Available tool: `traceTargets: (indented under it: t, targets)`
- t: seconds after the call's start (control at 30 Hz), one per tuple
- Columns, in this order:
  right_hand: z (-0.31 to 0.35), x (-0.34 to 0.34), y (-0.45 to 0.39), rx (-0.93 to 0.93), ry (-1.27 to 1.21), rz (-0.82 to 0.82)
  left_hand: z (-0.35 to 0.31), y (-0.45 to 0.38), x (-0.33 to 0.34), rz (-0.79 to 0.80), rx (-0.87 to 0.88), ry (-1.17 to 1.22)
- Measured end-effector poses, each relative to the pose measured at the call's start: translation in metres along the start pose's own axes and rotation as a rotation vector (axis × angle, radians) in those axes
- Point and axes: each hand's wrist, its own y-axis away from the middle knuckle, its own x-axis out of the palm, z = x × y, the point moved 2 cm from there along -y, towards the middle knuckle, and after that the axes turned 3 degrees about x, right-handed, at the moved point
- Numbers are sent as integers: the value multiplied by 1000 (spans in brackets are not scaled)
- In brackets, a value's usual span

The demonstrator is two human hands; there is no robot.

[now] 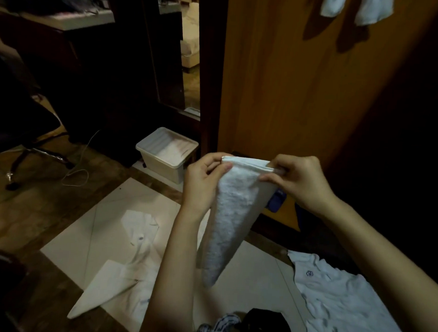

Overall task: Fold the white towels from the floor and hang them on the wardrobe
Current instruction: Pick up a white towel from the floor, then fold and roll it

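**Desk:** What do the hands show?

**Photographer:** A person holds a folded white towel (pixel 232 211) in front of the wooden wardrobe door (pixel 297 89). The left hand (pixel 204 184) pinches the towel's top left corner, thumb over the hemmed edge. The right hand (pixel 300 182) pinches the top right corner, fingers curled over the hem. The towel hangs from that edge and narrows to a point below.

**Desk:** And higher on the wardrobe door?

**Photographer:** Two white towels (pixel 356 8) hang at its upper right, their shadows falling on the wood beneath.

**Desk:** What lies around the door?

**Photographer:** Just left of its foot stands a lidded white plastic box (pixel 166 152). On the pale floor panel (pixel 81 235) below and left of the door lie a white shirt (pixel 141 232) with a small dark emblem and a folded white cloth (pixel 102 288). Below the door to the right lies another white shirt (pixel 344 302). A small blue object (pixel 276 200) sits at the door's base, partly behind the towel; what it is I cannot tell. Well left of the door, an office chair (pixel 23 124) stands in shadow.
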Motion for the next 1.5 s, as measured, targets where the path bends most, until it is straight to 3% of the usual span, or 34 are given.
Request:
traceTargets:
  t: [0.1, 0.2, 0.27, 0.4, 0.5, 0.63, 0.7, 0.77, 0.87, 0.93, 1.03, 1.13, 1.23, 1.33, 1.43, 1.5]
  targets:
    - [1, 6, 9, -110, 133, -50, 1, 1, -4, -21, 14, -24]
    - [7, -3, 16, -105, 107, -69, 2, -2, -5, 26, -28, -9]
    - [12, -9, 15, -128, 179, 7, 5, -1, -1, 44, -79, 45]
    - [17, -11, 20, -424, 513, 187, 8, 5, 14, 91, -125, 82]
    - [16, -17, 29, -493, 503, 337, 7, 7, 23, 138, -130, 77]
    - [9, -23, 33, -269, 481, 500, 7, 8, 26, 169, -135, 104]
    - [2, -22, 35, -104, 391, 473, 6, 8, 24, 172, -141, 136]
    - [-1, -18, 35, 32, 159, 326, 5, 8, 24, 182, -148, 160]
    - [-13, -4, 39, 284, -471, -26, 1, 7, 25, 164, -140, 188]
    - [-21, 14, 46, 438, -776, -64, -2, 6, 24, 158, -120, 203]
    - [-19, 48, 56, 521, -816, 75, -6, 7, 23, 163, -91, 198]
    - [-18, 67, 58, 573, -796, 47, -8, 5, 18, 134, -76, 181]
    - [-13, 65, 52, 631, -848, 62, -11, 1, 10, 42, -64, 208]
    - [-4, 50, 40, 666, -852, 187, -13, -3, -4, 34, -47, 130]
    - [11, 29, 21, 701, -902, 293, -2, 1, -10, 209, -187, 126]
    - [19, 12, 5, 747, -956, 306, 13, 11, -6, 264, -361, 354]
